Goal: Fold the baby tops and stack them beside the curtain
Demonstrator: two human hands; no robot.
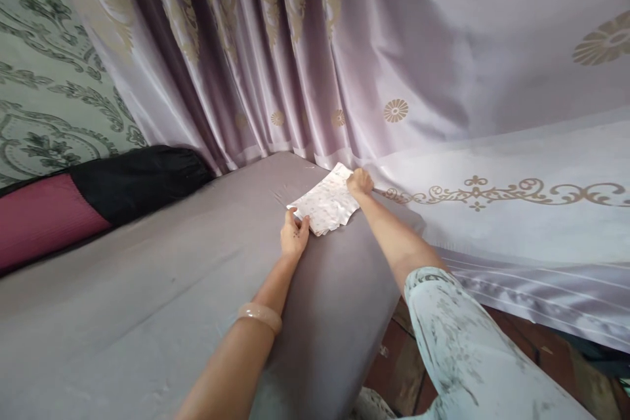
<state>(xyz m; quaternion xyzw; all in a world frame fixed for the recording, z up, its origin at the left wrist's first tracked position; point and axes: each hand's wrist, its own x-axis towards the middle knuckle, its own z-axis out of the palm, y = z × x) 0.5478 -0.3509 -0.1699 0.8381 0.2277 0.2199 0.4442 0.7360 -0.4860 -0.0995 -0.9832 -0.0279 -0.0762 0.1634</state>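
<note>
White, pink-patterned, layered cloth [327, 202] lies spread flat already on the smooth grey fabric-covered bed [172, 289], right hand [361, 182] clenched on its right edge, left hand [294, 235] at its corner, pinch unclear, near layers looking uneven yet!

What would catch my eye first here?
Probably the tall mauve curtain with gold motifs, hanging behind the grey-covered surface. Next, the pale patterned cloth near that surface's far end, between the left hand and right hand. At far left, a black-and-magenta bundle lies below the patterned wallpaper.
</note>
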